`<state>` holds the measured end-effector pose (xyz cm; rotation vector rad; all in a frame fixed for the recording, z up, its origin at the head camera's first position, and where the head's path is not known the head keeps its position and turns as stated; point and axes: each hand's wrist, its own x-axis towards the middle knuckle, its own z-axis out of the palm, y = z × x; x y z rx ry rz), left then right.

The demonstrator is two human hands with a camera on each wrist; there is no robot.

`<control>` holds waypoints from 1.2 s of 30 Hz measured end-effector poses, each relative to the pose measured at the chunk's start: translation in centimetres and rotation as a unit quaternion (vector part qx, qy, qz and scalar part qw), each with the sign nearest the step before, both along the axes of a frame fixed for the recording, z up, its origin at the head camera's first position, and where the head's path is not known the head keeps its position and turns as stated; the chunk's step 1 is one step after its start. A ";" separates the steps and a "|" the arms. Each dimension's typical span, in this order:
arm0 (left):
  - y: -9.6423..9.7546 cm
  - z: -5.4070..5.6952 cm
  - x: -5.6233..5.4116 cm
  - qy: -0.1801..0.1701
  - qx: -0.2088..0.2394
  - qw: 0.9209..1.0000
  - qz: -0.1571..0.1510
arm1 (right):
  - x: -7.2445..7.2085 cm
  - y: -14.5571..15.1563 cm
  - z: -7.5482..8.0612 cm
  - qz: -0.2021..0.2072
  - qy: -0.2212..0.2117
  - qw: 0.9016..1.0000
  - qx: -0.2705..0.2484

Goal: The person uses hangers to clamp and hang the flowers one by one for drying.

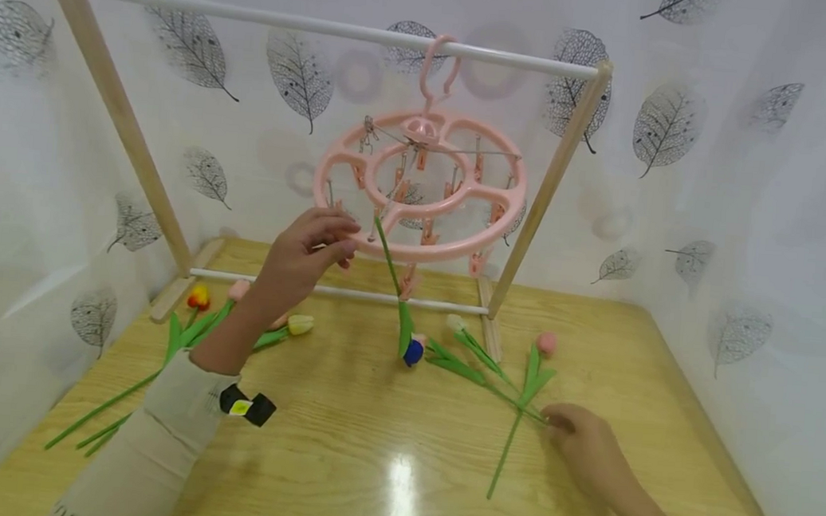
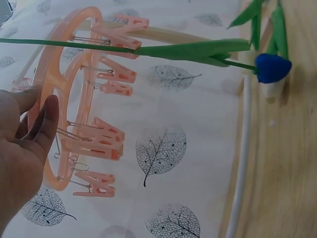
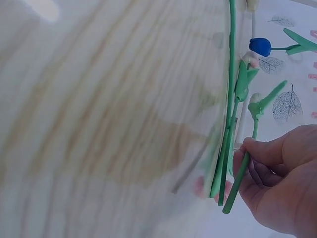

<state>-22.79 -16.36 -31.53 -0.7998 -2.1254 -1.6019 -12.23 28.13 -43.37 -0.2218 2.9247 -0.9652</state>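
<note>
A pink round clip hanger point(image 1: 413, 250) hangs by its hook from a white rod. My left hand point(image 1: 308, 255) grips its near left rim, thumb and fingers on either side of the ring in the left wrist view. One clothespin point(image 1: 409, 280) on the hanger holds a blue artificial tulip point(image 1: 413, 352) upside down by its green stem. On the right, my right hand point(image 1: 587, 446) pinches a tulip's green stem point(image 3: 241, 173) near its lower end, thumb against fingers. A white tulip point(image 1: 455, 323) and a pink tulip point(image 1: 546, 344) lie nearby, their stems crossing.
More tulips, including a red-yellow tulip point(image 1: 198, 297) and a pale yellow tulip point(image 1: 300, 325), lie at left, partly behind my left forearm. The wooden stand's posts point(image 1: 553, 184) rise on both sides of the hanger. Leaf-patterned white curtain point(image 1: 717, 231) surrounds the wooden table point(image 1: 341, 461).
</note>
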 end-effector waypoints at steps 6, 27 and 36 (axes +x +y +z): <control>-0.2 0.2 0.0 -0.002 0.003 1.000 -0.001 | -0.3 0.4 0.5 0.002 0.020 1.000 -0.009; -0.7 0.8 1.2 -0.005 -0.024 1.000 0.012 | -0.7 2.3 2.2 0.086 0.188 0.978 -0.002; 0.1 0.0 4.8 -0.042 -0.024 0.999 0.022 | -0.7 2.4 3.6 0.124 0.164 0.979 -0.016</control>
